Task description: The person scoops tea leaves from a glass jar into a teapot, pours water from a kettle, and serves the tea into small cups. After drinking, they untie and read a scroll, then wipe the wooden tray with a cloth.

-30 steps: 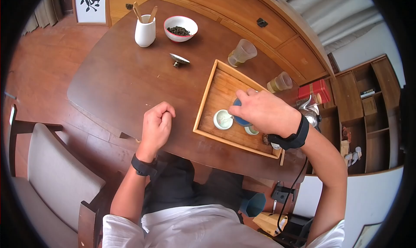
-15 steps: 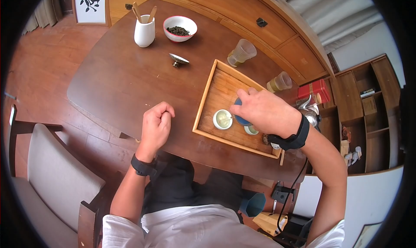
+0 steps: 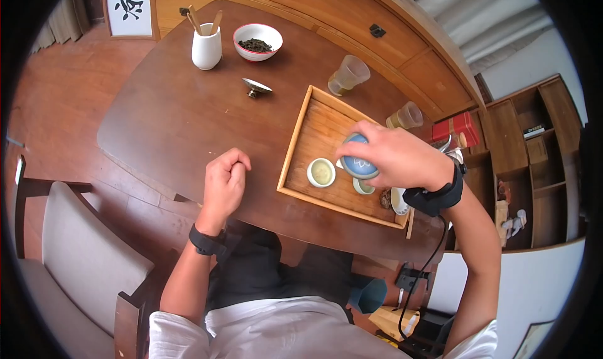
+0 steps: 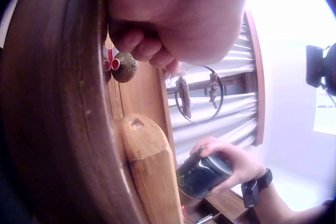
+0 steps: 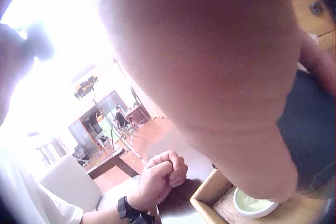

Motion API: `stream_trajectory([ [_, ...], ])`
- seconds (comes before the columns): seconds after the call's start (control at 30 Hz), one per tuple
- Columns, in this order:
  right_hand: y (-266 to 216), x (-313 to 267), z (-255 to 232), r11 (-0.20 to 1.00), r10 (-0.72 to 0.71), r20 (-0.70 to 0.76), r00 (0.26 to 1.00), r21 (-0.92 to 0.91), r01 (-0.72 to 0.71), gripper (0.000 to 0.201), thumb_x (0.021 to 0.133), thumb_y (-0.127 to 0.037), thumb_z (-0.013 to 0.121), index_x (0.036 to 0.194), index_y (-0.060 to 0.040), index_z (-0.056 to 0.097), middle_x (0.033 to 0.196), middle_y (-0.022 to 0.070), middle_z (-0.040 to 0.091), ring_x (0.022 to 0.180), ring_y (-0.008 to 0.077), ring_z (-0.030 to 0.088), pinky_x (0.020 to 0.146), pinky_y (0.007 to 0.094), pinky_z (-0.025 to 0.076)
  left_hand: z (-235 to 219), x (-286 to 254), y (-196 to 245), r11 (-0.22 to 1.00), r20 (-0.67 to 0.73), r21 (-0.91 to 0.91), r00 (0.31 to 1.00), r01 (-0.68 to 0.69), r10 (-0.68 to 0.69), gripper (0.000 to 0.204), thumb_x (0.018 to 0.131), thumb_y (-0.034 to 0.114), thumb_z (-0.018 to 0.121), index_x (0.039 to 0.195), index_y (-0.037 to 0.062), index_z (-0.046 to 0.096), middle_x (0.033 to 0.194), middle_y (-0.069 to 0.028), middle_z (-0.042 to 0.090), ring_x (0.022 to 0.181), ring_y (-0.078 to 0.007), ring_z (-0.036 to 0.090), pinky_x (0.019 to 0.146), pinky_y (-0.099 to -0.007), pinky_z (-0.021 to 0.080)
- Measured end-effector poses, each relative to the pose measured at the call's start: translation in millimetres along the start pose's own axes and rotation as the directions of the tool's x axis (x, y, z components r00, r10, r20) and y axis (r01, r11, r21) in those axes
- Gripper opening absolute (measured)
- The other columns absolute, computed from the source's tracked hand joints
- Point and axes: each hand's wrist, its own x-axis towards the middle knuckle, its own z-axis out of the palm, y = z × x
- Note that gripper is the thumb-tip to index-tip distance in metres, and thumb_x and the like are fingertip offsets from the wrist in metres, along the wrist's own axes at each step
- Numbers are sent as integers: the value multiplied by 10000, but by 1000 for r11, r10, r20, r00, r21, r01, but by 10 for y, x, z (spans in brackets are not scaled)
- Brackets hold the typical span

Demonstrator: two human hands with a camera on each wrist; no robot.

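Observation:
My right hand (image 3: 402, 155) grips a blue pitcher (image 3: 361, 164) with a white pattern, held over the wooden tray (image 3: 295, 138). The left wrist view shows fingers and thumb around the pitcher's side (image 4: 206, 174). Just left of it stands a small white cup (image 3: 321, 172) with pale green liquid, its rim also visible in the right wrist view (image 5: 255, 207). A second small cup (image 3: 362, 187) is partly covered by the pitcher. My left hand (image 3: 225, 180) rests at the table's front edge, fingers curled into a loose fist around nothing, left of the tray.
A brown lump (image 3: 385, 199) and a white cup-like dish (image 3: 400, 202) sit at the tray's right corner. Beyond the tray stand two glasses (image 3: 348, 75). Farther left are an upturned lid (image 3: 256, 87), a bowl of dark tea leaves (image 3: 257, 42) and a white utensil holder (image 3: 206, 47).
The stream from the pitcher into the white cup has stopped, and the cup's liquid looks fuller. My right hand has turned the pitcher back and shifted slightly right. The left hand stays put.

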Motion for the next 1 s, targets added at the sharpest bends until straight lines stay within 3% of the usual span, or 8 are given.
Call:
stream_trajectory([
  [0.07,87,-37,18,987,46,-36,998,153,-40,626,656,-84,818,1230,-163,581,1188,131,519,1065,360,581,878,389,515,4,-2,12,1000,-2,-3,1000,2,-2,163,800,-45,438,753,1,586,600,-70,488,550,-137,481,533,-295,392],
  [0.17,274,-26,95,969,41,-235,971,247,18,626,664,-106,829,1235,-162,580,1207,118,498,1098,338,569,931,376,493,18,1,-18,1000,-6,18,1000,2,-2,163,804,-42,438,753,-1,588,599,-67,490,549,-134,479,532,-293,391],
  [0.2,291,-8,87,951,104,-241,965,310,-25,620,681,-116,823,1247,-150,572,1218,103,492,1143,292,544,986,363,456,19,4,-17,1000,-5,25,1000,6,-6,164,805,-41,438,753,-1,589,598,-67,491,549,-133,479,532,-293,391],
  [0.3,464,155,212,911,145,-384,912,412,29,616,704,-119,813,1266,-136,560,1225,83,489,1162,254,515,1012,348,429,16,11,5,999,2,51,1000,20,-20,168,809,-38,437,753,-1,591,595,-68,492,549,-132,480,534,-292,392],
  [0.43,683,447,420,871,185,-483,856,484,85,622,732,-169,805,1293,-155,536,1196,107,494,1132,265,521,1006,347,443,18,5,-6,997,4,67,999,37,-37,173,813,-35,438,753,2,595,592,-64,496,549,-129,481,536,-291,395],
  [0.6,775,668,544,840,249,-501,829,538,72,637,733,-193,807,1306,-164,529,1198,111,491,1119,267,529,1007,352,442,15,-1,-6,994,11,96,998,59,-61,177,822,-36,439,755,5,598,592,-52,500,554,-119,479,538,-287,395],
  [0.8,846,703,613,839,217,-489,845,536,95,721,707,-191,831,1350,-157,505,1292,114,472,1185,275,499,1053,369,416,32,-14,-82,995,12,61,997,79,-79,170,835,-33,446,751,7,589,606,-33,496,578,-98,470,543,-270,382],
  [1.0,888,580,568,846,208,-478,853,526,88,962,696,-250,853,1496,-149,328,1432,160,395,1269,314,471,1088,395,409,9,-3,-209,997,23,26,997,74,-74,167,842,-36,456,741,9,582,615,9,473,585,-68,433,532,-245,338],
])
